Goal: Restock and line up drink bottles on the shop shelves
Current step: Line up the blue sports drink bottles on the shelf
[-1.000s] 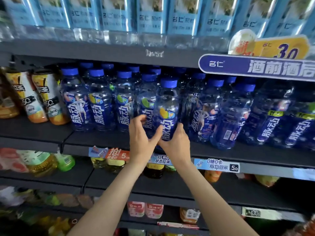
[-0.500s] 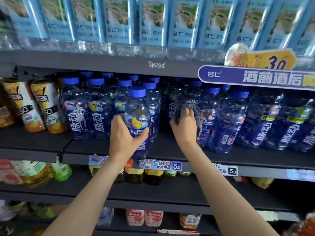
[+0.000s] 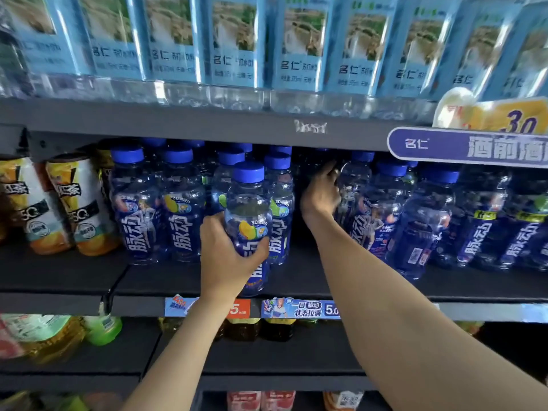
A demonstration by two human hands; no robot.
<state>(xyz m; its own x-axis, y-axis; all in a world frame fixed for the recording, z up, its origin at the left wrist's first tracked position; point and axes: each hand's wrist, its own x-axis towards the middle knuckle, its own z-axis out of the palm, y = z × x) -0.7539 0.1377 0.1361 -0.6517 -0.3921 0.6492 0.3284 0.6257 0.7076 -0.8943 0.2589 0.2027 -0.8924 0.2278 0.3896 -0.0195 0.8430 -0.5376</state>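
Head view, stock as seen. Dark shelf unit (image 3: 184, 123), several tiers. Top tier: row of clear bottles with pale blue labels (image 3: 234, 43). Middle tier: blue-capped drink bottles (image 3: 136, 203) standing in rows, with an open lane between the left group and the right group (image 3: 415, 226); two orange-and-white tea bottles (image 3: 80, 203) at far left. Purple brand sign (image 3: 468, 146) and yellow price tag (image 3: 504, 117) on the upper shelf edge at right. Price strips (image 3: 299, 308) along the middle shelf edge. Lower tiers: yellow and green bottles, blurred. Left hand (image 3: 228, 256) grips one blue-capped bottle (image 3: 247, 215), upright at the front edge of the middle tier, ahead of the left group. Right hand (image 3: 320, 194) reaches into the lane, fingers curled against a bottle of the right group (image 3: 355, 185); whether it grips that bottle cannot be told.
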